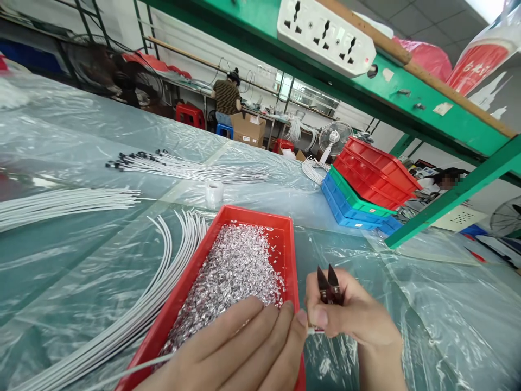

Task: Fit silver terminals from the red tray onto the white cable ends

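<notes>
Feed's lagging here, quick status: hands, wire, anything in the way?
Left hand over red tray, pinching white wire. Right hand holds small snips, fingers at wire tip. Tray full of silver bits; nothing blocking.

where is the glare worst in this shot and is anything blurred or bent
Head view: glare streaks the plastic sheet and sparkles off the metal bits in the red tray; the green shelf beam and socket strip tilt steeply from wide-angle distortion; a far face is blurred; the right hand with its snips is sharp.
</notes>
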### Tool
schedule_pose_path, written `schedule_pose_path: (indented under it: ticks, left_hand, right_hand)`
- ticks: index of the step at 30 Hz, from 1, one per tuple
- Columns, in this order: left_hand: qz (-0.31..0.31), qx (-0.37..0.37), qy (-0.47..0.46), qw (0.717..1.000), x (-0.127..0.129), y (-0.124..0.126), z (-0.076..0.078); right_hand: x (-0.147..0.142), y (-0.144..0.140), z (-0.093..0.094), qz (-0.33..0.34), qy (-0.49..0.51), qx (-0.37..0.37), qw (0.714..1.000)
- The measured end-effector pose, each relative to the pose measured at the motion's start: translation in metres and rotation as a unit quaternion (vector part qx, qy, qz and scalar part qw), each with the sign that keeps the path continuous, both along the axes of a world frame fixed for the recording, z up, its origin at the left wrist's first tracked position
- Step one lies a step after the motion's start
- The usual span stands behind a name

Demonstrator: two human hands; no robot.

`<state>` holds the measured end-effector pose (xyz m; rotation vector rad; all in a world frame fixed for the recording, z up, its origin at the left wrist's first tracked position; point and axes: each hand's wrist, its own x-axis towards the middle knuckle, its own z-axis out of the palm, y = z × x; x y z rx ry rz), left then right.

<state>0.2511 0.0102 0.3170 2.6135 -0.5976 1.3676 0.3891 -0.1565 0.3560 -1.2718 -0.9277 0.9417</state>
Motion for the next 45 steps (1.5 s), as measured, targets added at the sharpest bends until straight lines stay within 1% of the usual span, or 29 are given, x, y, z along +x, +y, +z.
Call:
schedule_pose_path:
  ticks: [1,2,3,5,7,8,10,12,14,16,19,21,24,25,26,29,31,32,35,38,40,42,45]
  left_hand:
    - [-0.017,0.005,-0.014,1.0,0.003,0.001,0.004]
    - [-0.034,-0.008,-0.018,0.999,0.006,0.002,0.008]
    - [-0.051,-0.041,-0.011,0.998,0.008,0.002,0.013]
    - [-0.078,-0.123,0.028,0.989,0.012,0.003,0.021]
    - [-0.088,-0.21,0.07,0.971,0.013,0.002,0.026]
    - [-0.089,-0.254,0.086,0.959,0.013,0.001,0.028]
    - [-0.097,-0.337,0.118,0.929,0.013,-0.001,0.03]
    - [-0.106,-0.396,0.156,0.899,0.013,-0.003,0.032]
    - [-0.117,-0.426,0.195,0.876,0.013,-0.005,0.035]
    - [-0.133,-0.439,0.229,0.859,0.014,-0.006,0.036]
    - [-0.154,-0.457,0.266,0.835,0.014,-0.006,0.036]
    - [-0.165,-0.471,0.28,0.82,0.013,-0.006,0.035]
    - [-0.179,-0.491,0.292,0.801,0.014,-0.007,0.035]
    - [-0.178,-0.503,0.302,0.79,0.014,-0.007,0.036]
    - [-0.174,-0.518,0.317,0.775,0.014,-0.008,0.038]
    - [-0.147,-0.571,0.373,0.716,0.014,-0.01,0.042]
    - [-0.135,-0.592,0.391,0.692,0.013,-0.012,0.044]
    - [-0.134,-0.596,0.394,0.687,0.013,-0.012,0.045]
    - [-0.133,-0.6,0.393,0.684,0.012,-0.013,0.045]
    - [-0.139,-0.59,0.377,0.7,0.013,-0.012,0.042]
    - [-0.151,-0.572,0.358,0.723,0.014,-0.011,0.038]
    - [-0.157,-0.547,0.328,0.754,0.015,-0.009,0.034]
    - [-0.148,-0.51,0.275,0.801,0.016,-0.008,0.028]
  right_hand:
    - [-0.002,0.001,-0.001,-0.009,0.001,0.009,1.0]
    - [-0.005,0.001,-0.001,-0.021,0.001,0.023,1.0]
    - [-0.008,0.002,-0.001,-0.044,-0.006,0.039,0.998]
    - [-0.016,0.003,0.0,-0.119,-0.051,0.076,0.989]
    - [-0.024,0.003,0.002,-0.199,-0.138,0.109,0.964]
    - [-0.027,0.003,0.002,-0.226,-0.19,0.12,0.948]
    - [-0.032,0.003,0.002,-0.25,-0.284,0.13,0.917]
    - [-0.036,0.004,0.001,-0.265,-0.359,0.127,0.886]
    - [-0.038,0.005,-0.001,-0.284,-0.416,0.119,0.856]
    - [-0.039,0.005,-0.002,-0.299,-0.456,0.113,0.831]
    - [-0.041,0.006,-0.001,-0.308,-0.488,0.11,0.809]
    - [-0.041,0.006,0.001,-0.305,-0.494,0.111,0.807]
    - [-0.04,0.006,0.002,-0.292,-0.489,0.11,0.815]
    - [-0.039,0.007,0.002,-0.288,-0.484,0.112,0.819]
    - [-0.039,0.007,0.002,-0.284,-0.478,0.114,0.823]
    - [-0.038,0.007,0.002,-0.271,-0.462,0.119,0.836]
    - [-0.038,0.007,0.001,-0.265,-0.455,0.116,0.842]
    - [-0.038,0.007,0.001,-0.264,-0.45,0.114,0.845]
    - [-0.039,0.006,0.001,-0.264,-0.433,0.11,0.855]
    - [-0.04,0.006,0.0,-0.264,-0.416,0.111,0.863]
    - [-0.041,0.006,0.0,-0.265,-0.404,0.109,0.869]
    - [-0.043,0.006,-0.001,-0.27,-0.392,0.103,0.873]
    - [-0.045,0.006,-0.001,-0.286,-0.371,0.095,0.878]
